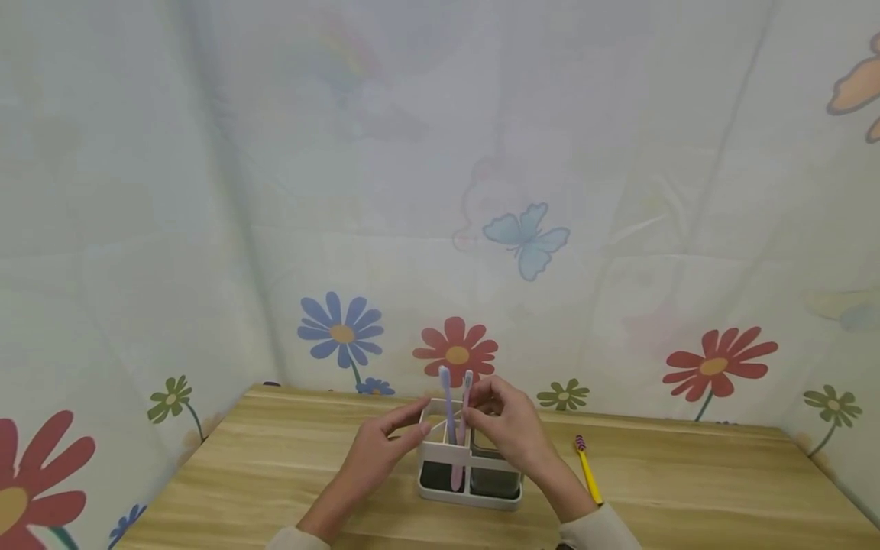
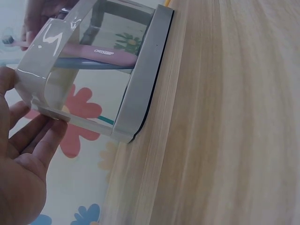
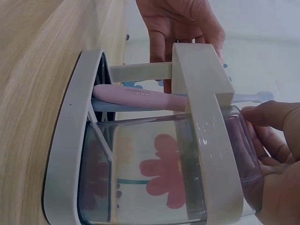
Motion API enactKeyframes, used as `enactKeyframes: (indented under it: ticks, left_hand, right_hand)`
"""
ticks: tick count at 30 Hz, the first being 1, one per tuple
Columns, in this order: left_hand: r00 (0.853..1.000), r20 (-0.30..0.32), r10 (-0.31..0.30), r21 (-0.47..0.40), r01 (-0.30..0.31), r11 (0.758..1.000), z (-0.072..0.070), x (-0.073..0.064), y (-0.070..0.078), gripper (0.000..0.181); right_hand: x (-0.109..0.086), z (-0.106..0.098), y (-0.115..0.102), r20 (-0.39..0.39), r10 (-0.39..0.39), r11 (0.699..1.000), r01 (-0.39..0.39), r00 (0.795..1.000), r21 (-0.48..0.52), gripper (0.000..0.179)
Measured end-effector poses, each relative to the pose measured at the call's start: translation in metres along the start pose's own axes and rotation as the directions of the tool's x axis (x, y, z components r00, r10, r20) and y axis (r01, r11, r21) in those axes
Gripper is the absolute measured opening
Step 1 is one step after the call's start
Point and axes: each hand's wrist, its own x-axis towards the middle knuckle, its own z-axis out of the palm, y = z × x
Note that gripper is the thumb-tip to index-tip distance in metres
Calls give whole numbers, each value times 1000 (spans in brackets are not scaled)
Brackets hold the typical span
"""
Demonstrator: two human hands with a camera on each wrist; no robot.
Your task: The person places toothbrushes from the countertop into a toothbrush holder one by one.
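A white toothbrush holder (image 1: 436, 453) with a dark-lined base stands on the table. My left hand (image 1: 376, 457) grips its left upper rim, thumb on top and fingertips along the side. A pink toothbrush (image 3: 136, 97) stands in the front left section, its handle end down at the base. Near its bristle head, my right hand (image 1: 512, 429) pinches it between thumb and fingers. Beside it leans a pale blue toothbrush (image 1: 450, 409), bristles up. A clear cup (image 3: 136, 192) fills the right section, partly covered by my right hand in the head view.
A yellow toothbrush (image 1: 588, 475) with purple bristles lies on the wooden table (image 1: 687, 489), right of the holder beside my right forearm. Behind the table hangs a white curtain (image 1: 385, 191) printed with flowers and butterflies.
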Motion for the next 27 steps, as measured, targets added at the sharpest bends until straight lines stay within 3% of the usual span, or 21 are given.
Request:
enactKeyframes:
  ticks: [27]
  left_hand:
    - [1000,9,13,-1,-13,1000,-1,2,-3,44]
  right_hand:
    - [1,0,0,-7,-21,999,21,1000,-43,21]
